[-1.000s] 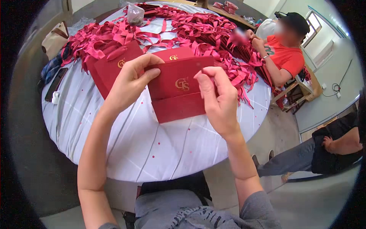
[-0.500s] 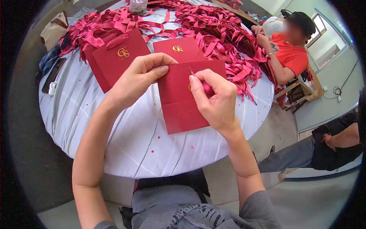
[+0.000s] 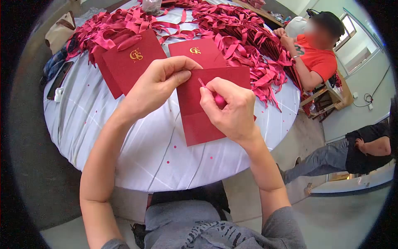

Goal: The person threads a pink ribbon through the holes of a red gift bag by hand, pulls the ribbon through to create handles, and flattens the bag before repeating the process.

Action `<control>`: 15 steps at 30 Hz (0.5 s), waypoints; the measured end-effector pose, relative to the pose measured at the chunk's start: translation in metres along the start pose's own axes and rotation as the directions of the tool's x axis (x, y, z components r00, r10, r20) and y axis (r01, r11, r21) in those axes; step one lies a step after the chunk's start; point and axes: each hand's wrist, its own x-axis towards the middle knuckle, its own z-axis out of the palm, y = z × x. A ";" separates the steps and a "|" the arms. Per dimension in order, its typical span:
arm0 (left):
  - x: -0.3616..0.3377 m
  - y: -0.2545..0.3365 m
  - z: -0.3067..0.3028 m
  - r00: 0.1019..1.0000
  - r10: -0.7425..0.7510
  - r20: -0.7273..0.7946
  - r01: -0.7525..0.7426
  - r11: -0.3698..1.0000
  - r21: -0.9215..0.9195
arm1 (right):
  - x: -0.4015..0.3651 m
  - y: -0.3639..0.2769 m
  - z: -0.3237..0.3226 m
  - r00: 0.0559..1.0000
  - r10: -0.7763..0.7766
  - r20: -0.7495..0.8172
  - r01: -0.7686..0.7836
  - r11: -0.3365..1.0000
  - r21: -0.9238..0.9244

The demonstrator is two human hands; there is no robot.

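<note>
The flat red paper bag (image 3: 198,122) is held just above the near half of the table (image 3: 124,145). The left hand (image 3: 155,85) pinches the bag's upper edge at 10 o'clock, thumb in front. The right hand (image 3: 230,110) is closed around a slender pink piece (image 3: 219,100) at 2 o'clock, and the piece's tip meets the bag's face near the top edge.

Recommended handling, as judged:
- Hold the top edge taut with the pinch.
- Steer the tip squarely at its entry point.
- Avoid creasing the card.

Not determinable:
- Whether the pink piece is a ribbon end or a tool.
- Whether there is a hole under the tip.
- Any print on the bag's face, since the right hand covers it.

The ribbon pile (image 3: 244,37) at 12 o'clock is cut off by the frame.
</note>
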 end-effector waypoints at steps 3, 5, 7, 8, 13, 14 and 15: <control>-0.002 0.005 0.003 1.000 0.016 -0.012 -0.015 0.997 0.076 | 0.000 -0.003 -0.002 1.000 0.021 0.016 -0.021 1.000 -0.021; -0.002 0.006 0.003 1.000 0.020 -0.007 -0.019 0.995 0.096 | -0.002 -0.004 -0.001 0.999 0.032 0.005 -0.032 0.999 -0.011; -0.001 0.007 0.004 0.999 0.030 -0.011 -0.029 0.994 0.103 | -0.002 -0.004 -0.002 0.999 0.046 -0.005 -0.046 0.999 -0.002; -0.002 0.007 0.004 0.999 0.035 -0.014 -0.033 0.994 0.107 | -0.002 -0.004 -0.003 0.999 0.042 0.005 -0.042 0.999 -0.014; -0.003 0.011 0.006 0.997 0.068 -0.027 -0.064 0.988 0.142 | -0.002 -0.006 -0.006 0.999 0.027 0.030 -0.026 0.999 -0.037; -0.004 0.012 0.006 0.997 0.070 -0.032 -0.065 0.988 0.141 | -0.002 -0.007 -0.007 0.999 0.028 0.041 -0.026 0.999 -0.042; -0.004 0.012 0.006 0.997 0.072 -0.034 -0.067 0.987 0.145 | -0.001 -0.007 -0.008 0.998 0.027 0.050 -0.024 0.999 -0.046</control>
